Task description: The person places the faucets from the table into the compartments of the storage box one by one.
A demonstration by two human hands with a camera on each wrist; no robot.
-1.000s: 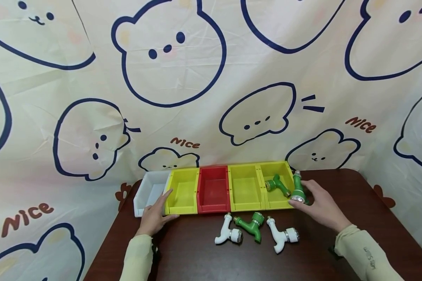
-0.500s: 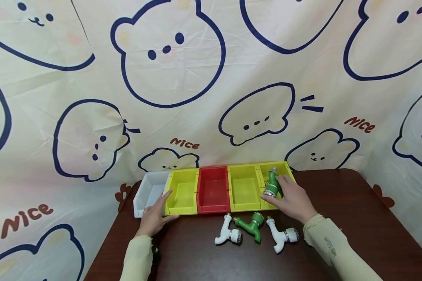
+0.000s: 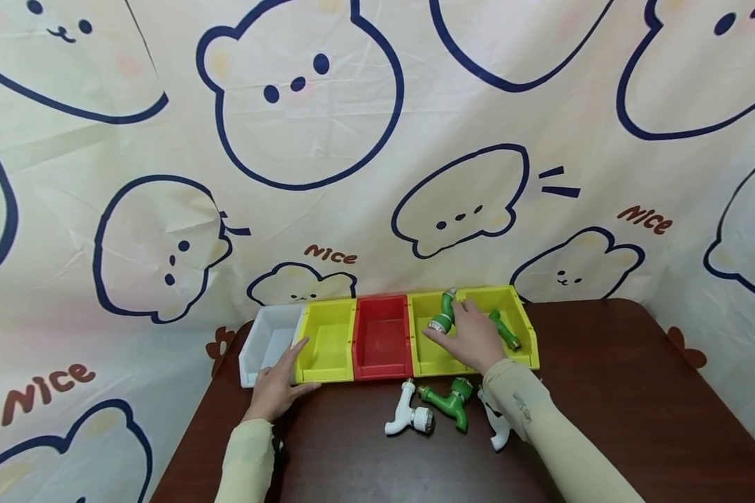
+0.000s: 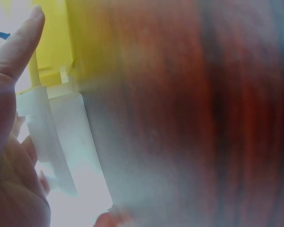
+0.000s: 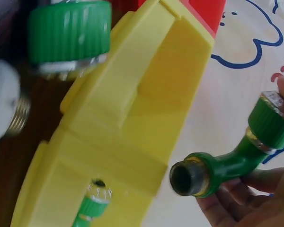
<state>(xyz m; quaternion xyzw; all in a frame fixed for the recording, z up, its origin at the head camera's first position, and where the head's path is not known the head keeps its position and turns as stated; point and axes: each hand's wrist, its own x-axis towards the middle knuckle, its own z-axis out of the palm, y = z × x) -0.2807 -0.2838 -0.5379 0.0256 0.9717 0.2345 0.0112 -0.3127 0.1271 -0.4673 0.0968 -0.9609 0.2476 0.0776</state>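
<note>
Brown surface (image 3: pixel 340 454): two white taps (image 3: pixel 400 417), green tap (image 3: pixel 451 404) between. Left hand (image 3: pixel 273 391) spread at white bin (image 3: pixel 261 342); right hand (image 3: pixel 475 339) pinches second green tap (image 3: pixel 442 319) over yellow bin (image 3: pixel 424 358). Third green tap (image 3: pixel 505 330) lies in end bin (image 3: pixel 530 335). Printed cloth (image 3: pixel 478 112) behind.

The tap (image 5: pixel 236 161) in my fingers (image 5: pixel 272 179) is green, the bins (image 3: pixel 327 342) white, yellow and red, the backdrop (image 3: pixel 352 223) navy-outlined cream.

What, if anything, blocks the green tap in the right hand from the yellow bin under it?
Nothing visible: the right hand holds the green tap above that yellow bin, where no other tap shows. Another green tap lies in the next bin, off to the right.
</note>
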